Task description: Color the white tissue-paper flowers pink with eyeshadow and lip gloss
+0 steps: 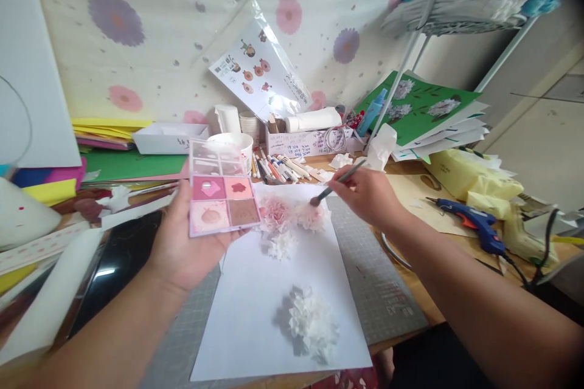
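My left hand (182,243) is closed around an opened makeup palette (227,199) with pink, peach, pale and brown pans. Its clear lid is tipped back. In my right hand (365,191) is a makeup brush (340,182), pinched by its dark handle. The brush head meets the top of a pink-tinted paper flower (312,216). Beside it sits another pink flower (276,213), with a white flower (280,244) just below. Nearer to me lies a larger white ruffled flower (314,322). All of them rest on a white paper sheet (246,316).
Under the sheet is a grey cutting mat (383,292). A blue glue gun (474,222) with a cord lies at the right. Pens (287,167), a paper tub (232,143) and boxes line the back. A dark glossy panel (118,261) is at the left.
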`<control>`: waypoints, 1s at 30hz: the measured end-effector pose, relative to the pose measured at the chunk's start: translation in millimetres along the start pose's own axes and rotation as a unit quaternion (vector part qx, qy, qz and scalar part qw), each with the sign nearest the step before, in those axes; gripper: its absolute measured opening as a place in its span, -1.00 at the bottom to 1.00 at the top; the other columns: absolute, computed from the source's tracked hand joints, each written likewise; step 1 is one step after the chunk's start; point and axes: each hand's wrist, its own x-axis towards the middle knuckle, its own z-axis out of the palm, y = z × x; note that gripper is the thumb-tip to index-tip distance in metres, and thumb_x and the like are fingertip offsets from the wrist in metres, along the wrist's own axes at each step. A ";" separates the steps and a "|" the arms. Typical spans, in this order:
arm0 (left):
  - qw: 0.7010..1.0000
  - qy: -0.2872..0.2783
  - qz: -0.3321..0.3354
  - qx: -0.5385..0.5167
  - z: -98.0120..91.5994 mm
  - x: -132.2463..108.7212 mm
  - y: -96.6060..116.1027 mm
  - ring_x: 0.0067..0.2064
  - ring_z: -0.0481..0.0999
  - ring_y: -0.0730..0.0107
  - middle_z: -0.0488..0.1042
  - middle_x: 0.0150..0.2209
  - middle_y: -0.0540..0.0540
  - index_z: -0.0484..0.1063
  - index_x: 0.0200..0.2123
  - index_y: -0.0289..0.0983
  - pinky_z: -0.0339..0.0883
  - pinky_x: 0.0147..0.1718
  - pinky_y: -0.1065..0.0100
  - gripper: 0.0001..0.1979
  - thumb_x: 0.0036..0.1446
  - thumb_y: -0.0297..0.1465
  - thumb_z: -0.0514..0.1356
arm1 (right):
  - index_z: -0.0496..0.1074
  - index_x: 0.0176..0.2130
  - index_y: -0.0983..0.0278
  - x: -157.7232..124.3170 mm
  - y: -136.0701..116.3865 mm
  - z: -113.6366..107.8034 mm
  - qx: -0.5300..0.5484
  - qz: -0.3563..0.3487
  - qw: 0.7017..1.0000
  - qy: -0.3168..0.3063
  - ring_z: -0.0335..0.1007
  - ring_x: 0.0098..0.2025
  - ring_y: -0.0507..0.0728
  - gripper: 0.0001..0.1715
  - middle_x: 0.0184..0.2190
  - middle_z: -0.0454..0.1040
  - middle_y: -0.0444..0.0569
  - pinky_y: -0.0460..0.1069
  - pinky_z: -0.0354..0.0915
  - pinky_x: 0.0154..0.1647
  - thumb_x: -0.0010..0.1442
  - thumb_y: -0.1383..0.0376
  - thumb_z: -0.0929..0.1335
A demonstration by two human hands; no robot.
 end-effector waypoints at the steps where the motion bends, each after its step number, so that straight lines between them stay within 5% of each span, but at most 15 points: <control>1: 1.000 -0.002 -0.019 0.000 1.3 -2.4 -3.7 -0.03 0.59 0.10 0.58 0.07 -0.14 0.43 0.15 -0.14 0.56 -0.21 0.02 -0.53 0.42 -0.11 -0.13 | 0.48 -0.44 0.23 -1.3 -3.7 -2.2 0.007 0.000 1.000 0.023 0.36 -0.47 0.11 -0.85 -0.53 0.47 -0.07 0.01 0.21 -0.42 0.10 0.21 0.41; 4: 0.996 -0.011 -0.091 0.005 6.6 -11.7 -17.9 -0.04 0.61 0.02 0.60 0.02 -0.27 0.47 0.11 -0.25 0.54 -0.16 -0.04 -0.53 0.41 -0.13 -0.06 | 0.48 -0.29 0.20 -9.7 -22.6 -7.0 0.080 -0.020 0.995 0.059 0.39 -0.41 0.10 -0.82 -0.45 0.49 -0.07 0.01 0.26 -0.40 0.20 0.14 0.37; 7: 0.987 -0.041 -0.150 -0.030 10.3 -19.9 -31.4 -0.05 0.60 -0.01 0.59 0.00 -0.27 0.48 0.07 -0.26 0.49 -0.11 -0.18 -0.48 0.41 -0.09 -0.11 | 0.48 -0.30 0.18 -21.7 -46.4 -4.8 0.210 -0.068 0.975 0.028 0.41 -0.38 0.08 -0.91 -0.38 0.51 -0.07 -0.01 0.31 -0.38 0.17 0.22 0.41; 10: 0.980 -0.054 -0.180 -0.058 9.4 -24.0 -39.3 -0.09 0.61 0.01 0.62 -0.06 -0.22 0.51 0.00 -0.23 0.41 -0.05 -0.29 -0.51 0.40 -0.08 -0.07 | 0.49 -0.32 0.21 -29.4 -61.5 2.2 0.229 -0.091 0.968 -0.039 0.42 -0.37 0.07 -0.94 -0.38 0.52 -0.06 -0.02 0.33 -0.39 0.15 0.27 0.41; 15: 0.976 -0.063 -0.201 -0.051 5.3 -23.4 -42.9 -0.12 0.62 0.02 0.63 -0.09 -0.26 0.52 0.01 -0.29 0.43 -0.04 -0.22 -0.49 0.38 -0.05 -0.04 | 0.49 -0.31 0.25 -29.6 -61.1 5.9 0.192 -0.121 0.965 -0.131 0.46 -0.28 0.11 -0.93 -0.35 0.54 -0.02 0.02 0.35 -0.28 0.14 0.37 0.37; 24: 0.973 -0.067 -0.218 -0.039 3.1 -23.6 -43.6 -0.20 0.64 0.03 0.65 -0.19 -0.23 0.55 -0.04 -0.32 0.48 -0.11 -0.08 -0.44 0.36 -0.01 -0.03 | 0.48 -0.41 0.22 -30.2 -63.6 2.4 0.200 -0.243 0.936 -0.158 0.49 -0.28 0.06 -0.74 -0.34 0.56 -0.03 -0.01 0.39 -0.24 0.11 0.54 0.30; 30: 0.976 -0.042 -0.208 -0.044 3.2 -19.8 -41.2 -0.14 0.64 0.01 0.65 -0.12 -0.26 0.54 -0.03 -0.31 0.48 -0.10 -0.20 -0.47 0.40 -0.07 -0.07 | 0.46 -0.47 0.21 -27.7 -56.4 -2.8 0.207 -0.238 0.942 -0.115 0.47 -0.29 0.07 -0.68 -0.34 0.54 -0.06 -0.01 0.36 -0.25 0.03 0.59 0.28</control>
